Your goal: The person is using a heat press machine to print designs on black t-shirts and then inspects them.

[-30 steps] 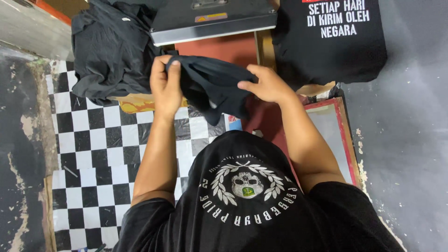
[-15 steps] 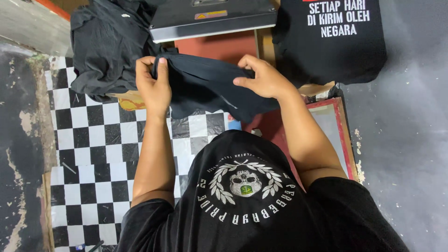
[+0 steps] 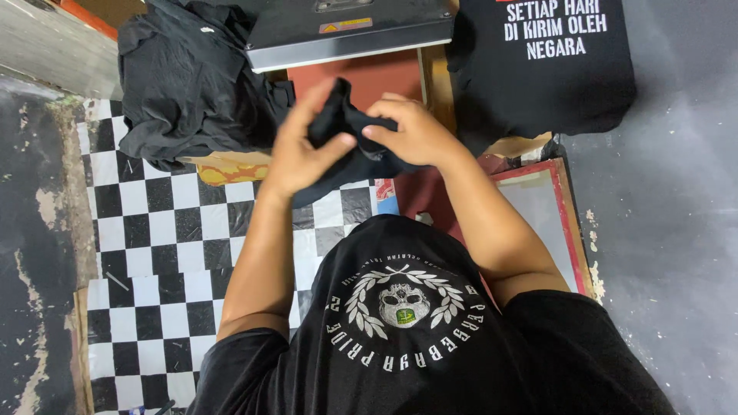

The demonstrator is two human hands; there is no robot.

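Left hand [image 3: 296, 157]: fingers closed, gripping a bunched black garment [image 3: 346, 138].
Right hand [image 3: 411, 131]: pinching the same garment's top.
Behind: heat press [image 3: 346, 31].

I see soft black cloth [image 3: 350, 127], matt and floppy, bunched between my left hand [image 3: 296, 154] and right hand [image 3: 411, 131]. The pile of black shirts [image 3: 188, 77] looks like the same dull cloth. The press lid [image 3: 346, 31] is smooth grey metal with a little shine. The checked mat [image 3: 161, 246] looks smooth. The grey floor [image 3: 676, 230] is rough and speckled.
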